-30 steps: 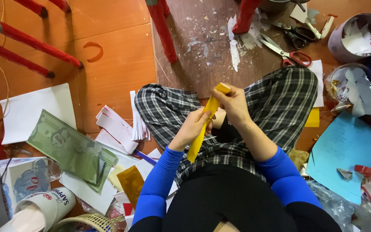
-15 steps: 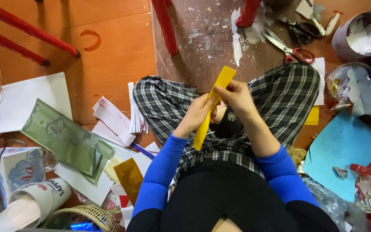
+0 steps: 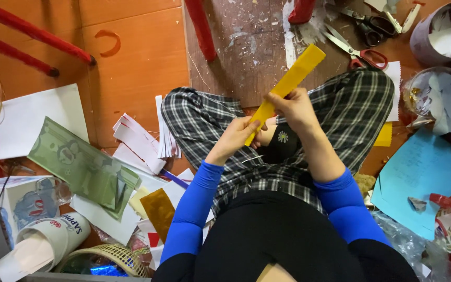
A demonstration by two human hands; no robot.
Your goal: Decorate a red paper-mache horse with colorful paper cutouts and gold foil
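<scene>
A long folded yellow paper strip [image 3: 294,77] slants from my lap up toward the far right. My left hand [image 3: 237,137] pinches its lower end. My right hand [image 3: 295,108] grips the strip near its middle, just above the left hand. Both hands hover over my crossed legs in checked trousers [image 3: 356,109]. I wear blue sleeves.
Red-handled scissors [image 3: 358,50] lie on the floor beyond my right knee, darker scissors [image 3: 369,23] further off. White paper sheets [image 3: 30,117], a green printed sheet [image 3: 79,164], cut strips [image 3: 142,138] and a cup [image 3: 48,243] lie left. Blue paper [image 3: 424,175] and tubs of scraps [image 3: 437,28] sit right.
The yellow strip has slid upward through my hands, so more of it sticks out toward the far right. My right hand has shifted slightly right; the view has tilted a little.
</scene>
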